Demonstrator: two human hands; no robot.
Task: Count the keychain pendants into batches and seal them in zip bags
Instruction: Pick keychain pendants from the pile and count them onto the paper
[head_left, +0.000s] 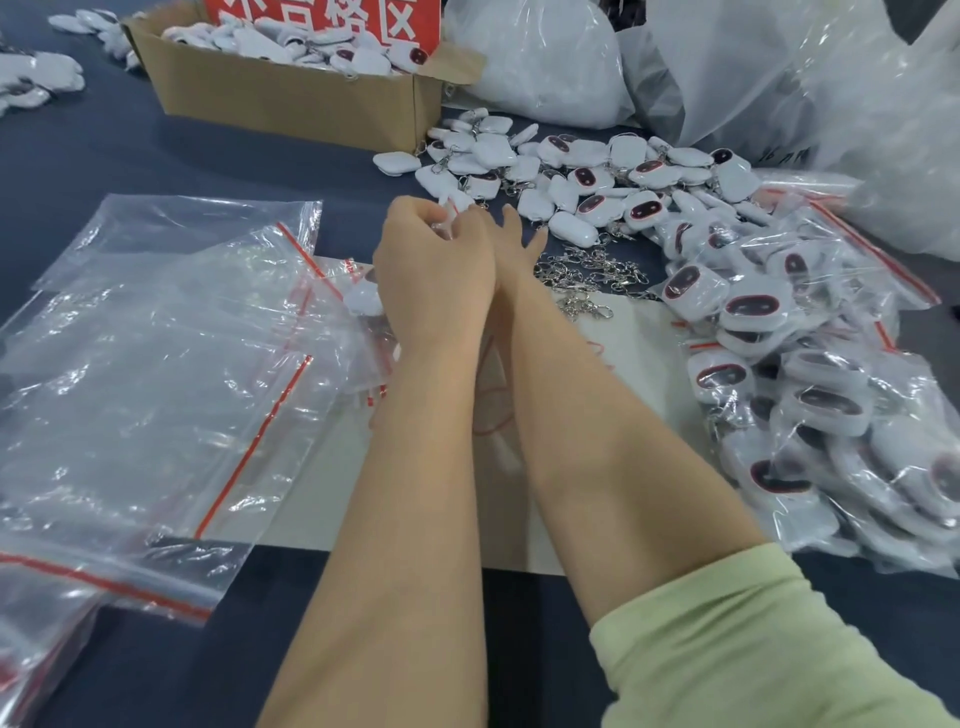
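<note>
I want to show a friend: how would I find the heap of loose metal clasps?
Find the cardboard box at the table's far side, then come nearer past the loose white pendants. Beside the right hand lies the heap of metal clasps. Only it is bare silver chain, no white pendant attached.

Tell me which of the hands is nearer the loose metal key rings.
Right. The right hand sits just left of the key rings; the left hand is beyond it, farther left.
</note>
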